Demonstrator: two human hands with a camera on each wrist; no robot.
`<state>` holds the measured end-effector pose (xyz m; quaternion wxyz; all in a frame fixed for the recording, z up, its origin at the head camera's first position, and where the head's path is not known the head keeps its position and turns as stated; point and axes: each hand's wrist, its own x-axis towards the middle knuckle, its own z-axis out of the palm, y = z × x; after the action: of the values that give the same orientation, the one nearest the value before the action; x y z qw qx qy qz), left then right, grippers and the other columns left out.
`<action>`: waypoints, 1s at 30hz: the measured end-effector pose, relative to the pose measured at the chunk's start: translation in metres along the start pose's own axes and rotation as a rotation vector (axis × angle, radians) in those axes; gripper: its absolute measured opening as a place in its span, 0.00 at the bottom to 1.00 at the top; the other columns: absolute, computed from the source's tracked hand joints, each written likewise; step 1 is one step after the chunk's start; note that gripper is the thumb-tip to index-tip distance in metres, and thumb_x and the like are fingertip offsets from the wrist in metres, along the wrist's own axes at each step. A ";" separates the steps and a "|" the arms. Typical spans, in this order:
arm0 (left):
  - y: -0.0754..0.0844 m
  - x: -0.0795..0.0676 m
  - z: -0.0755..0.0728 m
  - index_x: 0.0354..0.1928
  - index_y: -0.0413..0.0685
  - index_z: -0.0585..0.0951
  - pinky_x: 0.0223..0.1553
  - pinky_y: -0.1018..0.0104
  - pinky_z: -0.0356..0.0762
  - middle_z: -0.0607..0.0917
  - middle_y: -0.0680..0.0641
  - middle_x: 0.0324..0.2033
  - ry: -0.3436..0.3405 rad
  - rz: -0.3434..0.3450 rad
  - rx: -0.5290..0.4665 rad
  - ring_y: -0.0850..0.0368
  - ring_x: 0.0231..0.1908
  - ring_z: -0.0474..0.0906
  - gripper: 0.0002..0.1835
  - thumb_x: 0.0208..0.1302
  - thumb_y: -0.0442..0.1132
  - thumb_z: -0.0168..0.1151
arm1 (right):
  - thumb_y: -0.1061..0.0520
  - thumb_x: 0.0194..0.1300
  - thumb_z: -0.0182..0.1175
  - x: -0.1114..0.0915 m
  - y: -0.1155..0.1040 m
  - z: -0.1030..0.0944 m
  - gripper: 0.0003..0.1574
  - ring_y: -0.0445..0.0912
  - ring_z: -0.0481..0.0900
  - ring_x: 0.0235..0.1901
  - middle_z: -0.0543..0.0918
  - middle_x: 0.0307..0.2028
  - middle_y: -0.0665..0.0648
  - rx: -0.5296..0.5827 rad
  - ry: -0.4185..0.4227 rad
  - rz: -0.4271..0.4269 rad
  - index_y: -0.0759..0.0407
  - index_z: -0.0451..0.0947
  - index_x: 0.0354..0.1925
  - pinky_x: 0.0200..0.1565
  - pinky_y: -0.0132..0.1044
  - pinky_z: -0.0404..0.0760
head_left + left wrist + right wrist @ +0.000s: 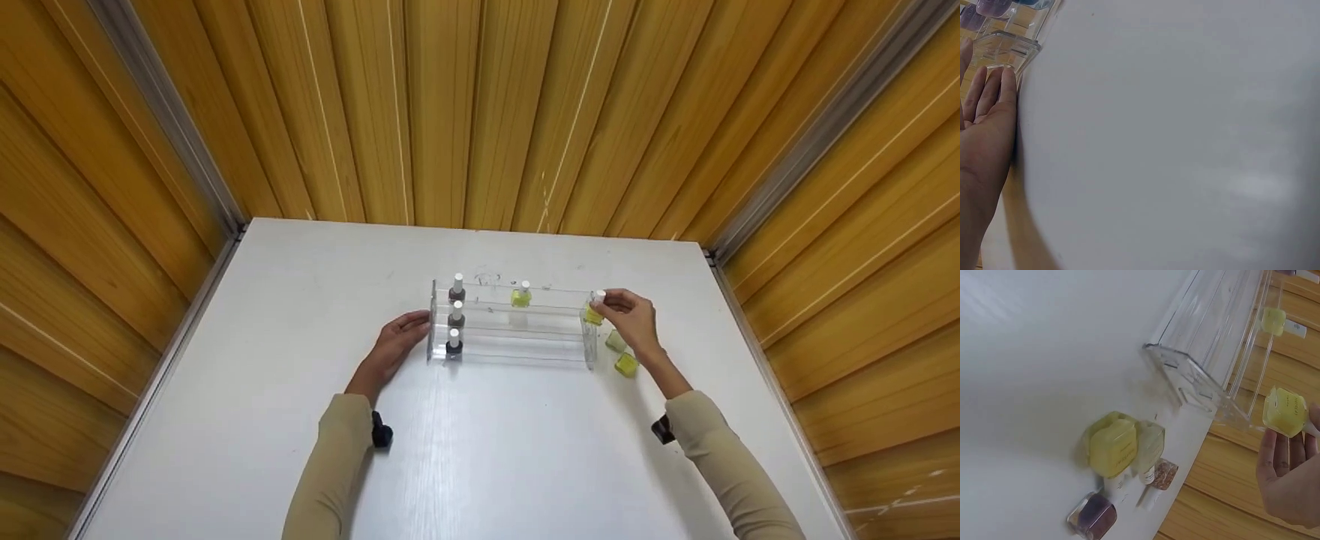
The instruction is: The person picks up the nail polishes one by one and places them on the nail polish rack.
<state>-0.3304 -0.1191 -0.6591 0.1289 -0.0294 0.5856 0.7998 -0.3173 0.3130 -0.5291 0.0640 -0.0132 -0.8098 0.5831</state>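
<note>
Below the head view's centre, a clear rack (517, 346) is touched at its left end by the left hand (396, 343) — fingers extended; right of centre, by the right hand (636, 321), a yellow bottle (592, 316) is pinched.

Left grip (988, 138), fingers extended beside a clear rack (1015, 41), purple bottles (994, 7) beyond, white tabletop (1168, 140)

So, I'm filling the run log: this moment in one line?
left hand: at clear rack, left end; right hand: holds yellow bottle; rack: four other bottles
</note>
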 end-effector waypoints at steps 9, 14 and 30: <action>-0.002 0.000 -0.001 0.65 0.43 0.78 0.73 0.60 0.68 0.81 0.41 0.64 0.000 0.003 0.007 0.51 0.67 0.75 0.25 0.68 0.38 0.69 | 0.60 0.63 0.73 0.001 -0.003 0.029 0.22 0.33 0.84 0.36 0.88 0.45 0.69 -0.015 -0.049 -0.110 0.73 0.82 0.51 0.40 0.21 0.83; -0.004 -0.002 0.000 0.64 0.43 0.78 0.74 0.59 0.67 0.81 0.41 0.64 -0.005 0.003 0.017 0.52 0.67 0.75 0.24 0.68 0.39 0.69 | 0.66 0.63 0.70 -0.005 -0.015 0.043 0.22 0.37 0.85 0.37 0.85 0.47 0.76 -0.005 -0.101 -0.092 0.76 0.80 0.54 0.39 0.21 0.83; -0.003 0.000 -0.002 0.66 0.38 0.76 0.72 0.62 0.70 0.80 0.40 0.65 -0.022 0.034 -0.027 0.53 0.65 0.76 0.24 0.70 0.35 0.66 | 0.64 0.60 0.74 0.008 0.003 0.089 0.21 0.39 0.86 0.38 0.88 0.45 0.70 0.004 -0.138 -0.104 0.71 0.83 0.51 0.40 0.22 0.83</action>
<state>-0.3300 -0.1201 -0.6629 0.1211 -0.0123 0.5735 0.8101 -0.3355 0.2312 -0.5592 0.0382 0.0693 -0.8107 0.5800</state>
